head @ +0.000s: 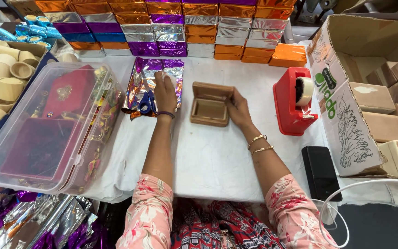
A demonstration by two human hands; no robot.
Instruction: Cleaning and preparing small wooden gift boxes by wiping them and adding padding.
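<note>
Left hand (pixel 165 91) flat on foil sheets (pixel 155 78), partly covering blue scissors (pixel 146 105), right hand (pixel 237 108) gripping open wooden box (pixel 210 104), fingertips hidden behind its edge, white tabletop (pixel 213 157)

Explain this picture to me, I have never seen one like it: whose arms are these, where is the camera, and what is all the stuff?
The camera sits on a person's head and looks down, so the two bare arms are that person's own. They work at a table under a white cloth. The right hand touches a small open wooden box. The left hand rests on a stack of shiny foil sheets, beside blue-handled scissors. At the left stands a clear plastic bin of red and decorated items; at the right, a red tape dispenser, a black phone and a cardboard carton of boxes. Foil-wrapped boxes are stacked along the back.
</note>
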